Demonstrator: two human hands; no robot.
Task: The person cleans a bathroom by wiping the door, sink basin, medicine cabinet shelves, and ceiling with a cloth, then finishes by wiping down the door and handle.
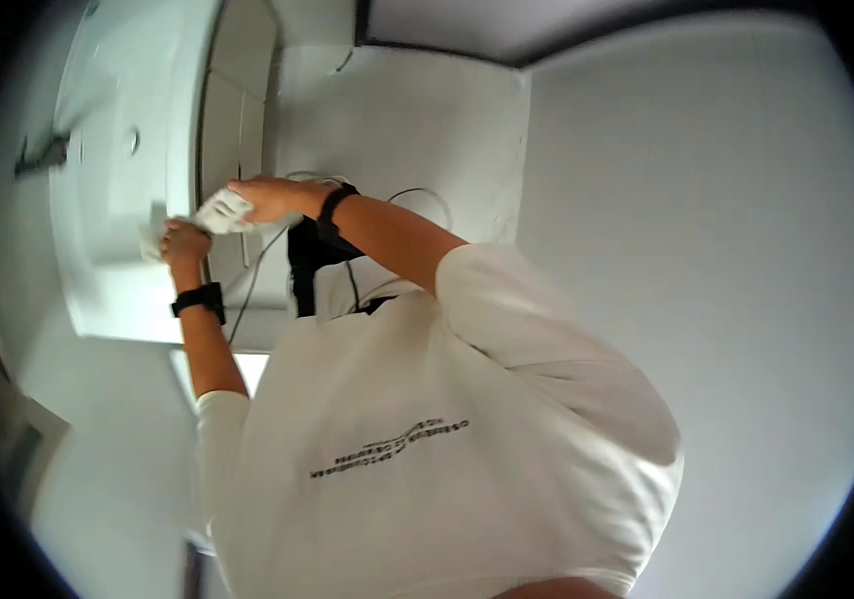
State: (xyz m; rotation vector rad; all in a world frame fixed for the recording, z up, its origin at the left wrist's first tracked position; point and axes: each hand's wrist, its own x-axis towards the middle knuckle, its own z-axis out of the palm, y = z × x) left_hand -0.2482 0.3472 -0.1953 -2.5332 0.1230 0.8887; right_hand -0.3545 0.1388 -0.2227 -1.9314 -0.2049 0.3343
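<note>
Right hand (269, 198): grip closed on a crumpled white cloth-like piece (222, 212), in view at the front edge of the glossy white washbasin (122, 200). Left hand (185, 243), by the same washbasin edge: grip closed on white material, blurred; cannot tell if one piece. Dark metal faucet (44, 155) at washbasin's far side.

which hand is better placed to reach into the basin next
Left, probably: the left hand is by the near edge of the basin, while the right hand appears farther back, beside the cabinet. Both seem to grip whitish material.
</note>
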